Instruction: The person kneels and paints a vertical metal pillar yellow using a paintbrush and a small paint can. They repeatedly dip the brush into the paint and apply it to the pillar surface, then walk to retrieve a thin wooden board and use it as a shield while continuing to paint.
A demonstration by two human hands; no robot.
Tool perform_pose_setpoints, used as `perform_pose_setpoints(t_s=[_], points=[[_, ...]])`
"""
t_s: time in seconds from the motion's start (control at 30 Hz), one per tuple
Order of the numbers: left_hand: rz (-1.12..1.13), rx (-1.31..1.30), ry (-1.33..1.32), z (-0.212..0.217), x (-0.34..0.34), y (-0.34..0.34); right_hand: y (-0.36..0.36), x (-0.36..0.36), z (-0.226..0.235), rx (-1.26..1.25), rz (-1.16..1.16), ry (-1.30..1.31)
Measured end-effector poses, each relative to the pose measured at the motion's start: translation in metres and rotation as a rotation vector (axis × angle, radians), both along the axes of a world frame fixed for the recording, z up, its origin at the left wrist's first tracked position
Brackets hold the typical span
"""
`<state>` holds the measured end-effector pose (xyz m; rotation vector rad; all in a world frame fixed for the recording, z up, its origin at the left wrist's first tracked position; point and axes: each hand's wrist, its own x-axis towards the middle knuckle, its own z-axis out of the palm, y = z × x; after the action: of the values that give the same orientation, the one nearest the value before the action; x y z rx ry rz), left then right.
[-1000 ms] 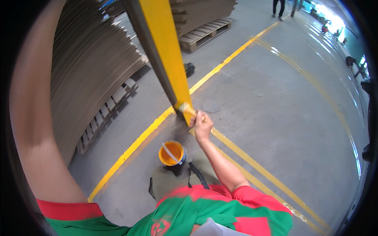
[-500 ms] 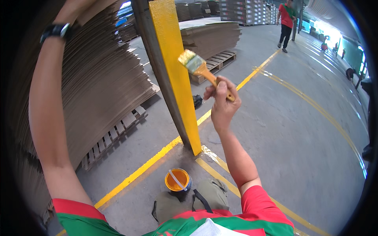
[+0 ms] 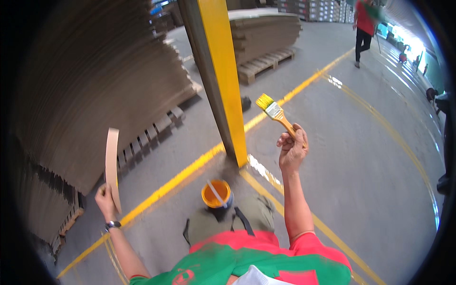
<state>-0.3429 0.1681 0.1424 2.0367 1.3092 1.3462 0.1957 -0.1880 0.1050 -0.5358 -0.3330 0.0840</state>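
Observation:
My right hand (image 3: 294, 146) is closed round the wooden handle of a paintbrush (image 3: 275, 112), held up to the right of the column. Yellow paint coats its bristles. At the left, my left hand (image 3: 106, 199) grips the lower part of a long, narrow cardboard strip (image 3: 111, 156) that stands nearly upright. Between my arms rises the steel column (image 3: 222, 80), its facing side yellow and its left side dark. A paint can (image 3: 230, 195) with orange-yellow paint inside sits on the floor by my legs. A pale stick or handle lies across its mouth.
Tall stacks of cardboard sheets (image 3: 90, 80) on pallets fill the left. Behind the column another cardboard stack (image 3: 266, 35) rests on a wooden pallet (image 3: 266, 65). Yellow lines (image 3: 299, 88) cross the grey floor (image 3: 351, 156). A person in a red top (image 3: 365, 23) stands at the far right.
My left hand has come down from the upper left and now shows with the cardboard strip. My right hand and the paintbrush have moved right and lower, away from the column. The view has shifted.

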Motion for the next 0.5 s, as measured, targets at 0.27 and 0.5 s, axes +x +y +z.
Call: perform_pose_setpoints(t_s=[0.27,0.5], points=[[0.236,-0.544,-0.004,-0.238,-0.185,-0.101,-0.048,-0.058,-0.132,-0.350,0.026,0.168],[0.115,-0.525,-0.297,-0.195,-0.107,-0.057,-0.002,-0.038,-0.069,-0.281,0.293,0.038]])
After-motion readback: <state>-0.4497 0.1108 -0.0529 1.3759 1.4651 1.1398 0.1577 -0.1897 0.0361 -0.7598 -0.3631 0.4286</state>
